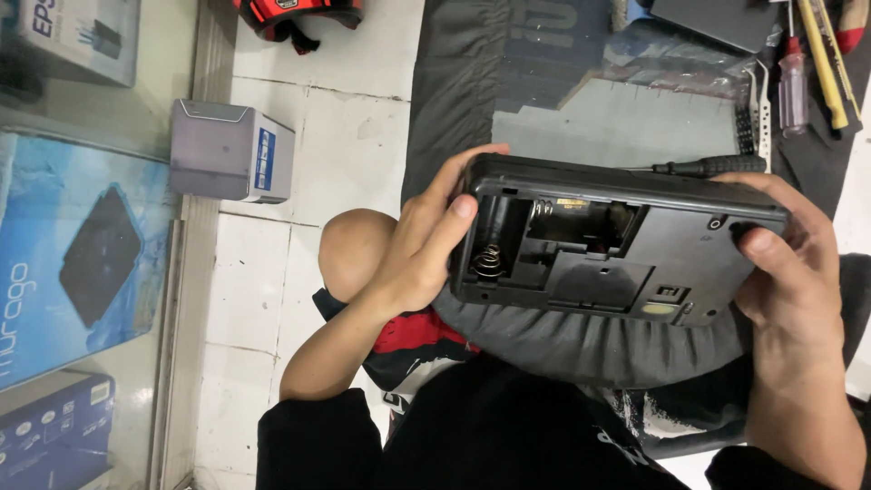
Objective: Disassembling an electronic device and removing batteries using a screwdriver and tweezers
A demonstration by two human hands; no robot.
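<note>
I see both hands gripping a black rectangular plastic device point(626, 245) with its open battery bay and coil spring facing up, held over the lap against a grey cushion point(581, 340). My left hand point(417, 245) clamps the left end, thumb curled on its face. My right hand point(794, 272) clamps the right end, thumb pressed down. Screwdrivers point(807, 63) lie far right.

Single head camera, looking steeply down, close over lap; tiled floor point(318, 136) beyond.
</note>
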